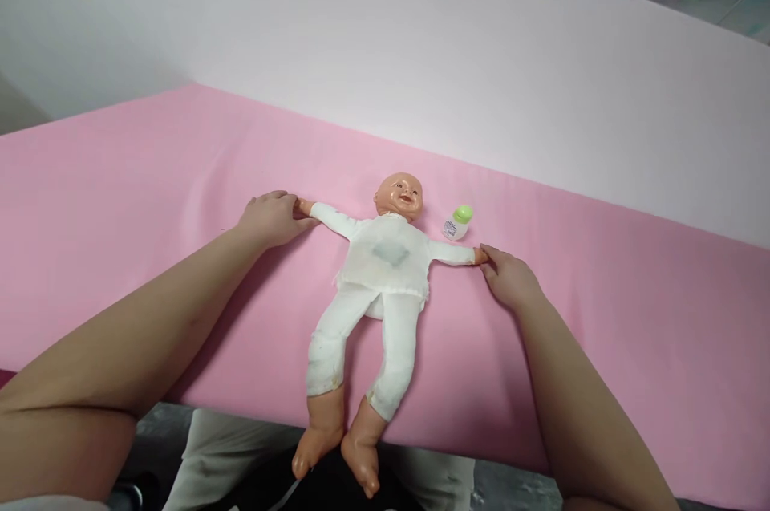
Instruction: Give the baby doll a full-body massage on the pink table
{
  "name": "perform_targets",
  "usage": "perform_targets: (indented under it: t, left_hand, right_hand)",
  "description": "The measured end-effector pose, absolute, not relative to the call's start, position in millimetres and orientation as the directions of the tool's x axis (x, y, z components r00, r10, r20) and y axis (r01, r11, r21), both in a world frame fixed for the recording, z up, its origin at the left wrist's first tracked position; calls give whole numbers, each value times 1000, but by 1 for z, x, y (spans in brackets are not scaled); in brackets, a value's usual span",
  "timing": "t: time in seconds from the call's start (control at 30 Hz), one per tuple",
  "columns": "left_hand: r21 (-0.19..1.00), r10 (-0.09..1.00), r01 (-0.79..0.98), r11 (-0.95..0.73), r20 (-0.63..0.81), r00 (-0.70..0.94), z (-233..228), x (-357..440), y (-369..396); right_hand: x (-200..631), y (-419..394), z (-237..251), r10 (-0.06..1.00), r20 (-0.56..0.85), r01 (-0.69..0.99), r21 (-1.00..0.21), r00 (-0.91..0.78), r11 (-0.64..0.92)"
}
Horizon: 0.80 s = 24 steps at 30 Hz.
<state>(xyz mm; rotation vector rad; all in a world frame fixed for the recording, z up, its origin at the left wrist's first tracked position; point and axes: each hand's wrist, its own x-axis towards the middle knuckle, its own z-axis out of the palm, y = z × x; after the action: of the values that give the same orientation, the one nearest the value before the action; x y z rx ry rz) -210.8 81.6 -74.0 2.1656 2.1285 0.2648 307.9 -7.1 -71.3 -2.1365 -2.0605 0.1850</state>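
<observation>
The plastic baby doll in white clothes [380, 270] is pinched at both wrists by the left hand [272, 216] and right hand [508, 277]; its overhanging feet could drag it off the pink tabletop [631, 310], or the small green-capped bottle [457, 223] could be knocked over.

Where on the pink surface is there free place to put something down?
The pink surface is bare left of the left hand and right of the right hand. A bare strip runs behind the doll, along the pale wall. It is crowded by the small bottle, beside the doll's head.
</observation>
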Motion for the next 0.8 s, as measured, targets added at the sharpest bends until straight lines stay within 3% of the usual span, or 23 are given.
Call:
perform_targets:
  t: [0.13,0.23,0.33,0.4,0.47,0.53,0.63,0.8]
  left_hand:
    - [339,1000,941,4,14,-9,-70,-206,80]
    - [428,999,903,30,17,-41,-67,-205,78]
    - [530,996,847,35,50,-72,-64,-205,76]
    - [625,995,781,19,64,-75,-63,-204,74]
    - [738,996,675,2,60,-69,-62,-203,73]
    - [849,996,528,2,48,-81,-65,-203,74]
    - [950,990,307,53,-9,-144,-72,-203,79]
    - [984,980,114,136,-117,-159,-73,-202,84]
  right_hand:
    - [307,-6,-77,993,100,940,-339,61,-23]
    - [310,-3,-84,974,134,825,-560,180,-76]
    - [309,1,-86,952,35,481,-868,305,-122]
    - [307,3,-84,943,-63,151,-982,326,-117]
    - [305,2,-81,946,-127,-92,-990,298,-104]
    - [304,1,-78,958,-172,-196,-972,231,-127]
    - [305,-2,-76,958,-248,-193,-956,145,-219]
    - [307,-4,-77,947,-317,-154,-939,55,-306]
